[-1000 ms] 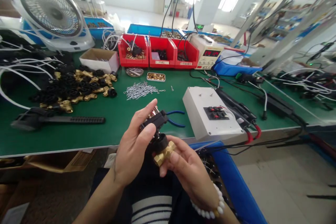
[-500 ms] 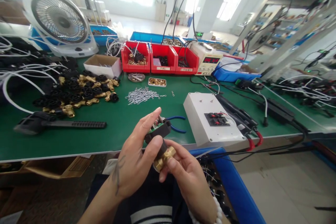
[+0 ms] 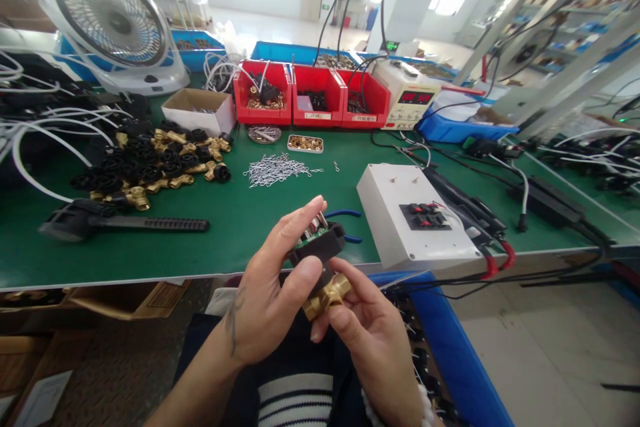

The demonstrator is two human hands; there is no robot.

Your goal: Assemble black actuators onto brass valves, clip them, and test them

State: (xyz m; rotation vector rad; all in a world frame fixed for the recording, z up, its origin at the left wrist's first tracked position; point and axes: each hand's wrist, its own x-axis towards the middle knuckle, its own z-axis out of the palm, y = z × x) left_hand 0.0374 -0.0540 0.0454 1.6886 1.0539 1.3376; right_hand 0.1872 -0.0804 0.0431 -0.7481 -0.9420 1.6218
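Observation:
My left hand [image 3: 275, 287] is closed round a black valve actuator housing [image 3: 320, 245], with a green circuit board showing in its open top. Below the housing sits a brass valve body [image 3: 330, 297], and the fingers of my right hand [image 3: 373, 327] grip it. The two parts meet at a black neck partly hidden by my left thumb. Just behind the housing, blue-handled pliers [image 3: 345, 213] lie on the bench. Farther back is a heap of silvery wire clips [image 3: 277, 170], with a single clip [image 3: 337, 166] apart to its right.
Brass valves with black caps [image 3: 155, 163] and a black long-handled tool [image 3: 145, 223] lie left. A grey switch box [image 3: 395, 207] stands right. Red bins [image 3: 265, 117], a tray of brass bits [image 3: 305, 143] and a power supply [image 3: 407, 103] stand behind. A blue crate [image 3: 460, 360] is below.
The view has shifted slightly, so the bench appears higher. Both hands still hold the valve and housing, which now appear a little farther right and higher, with the circuit board somewhat more visible.

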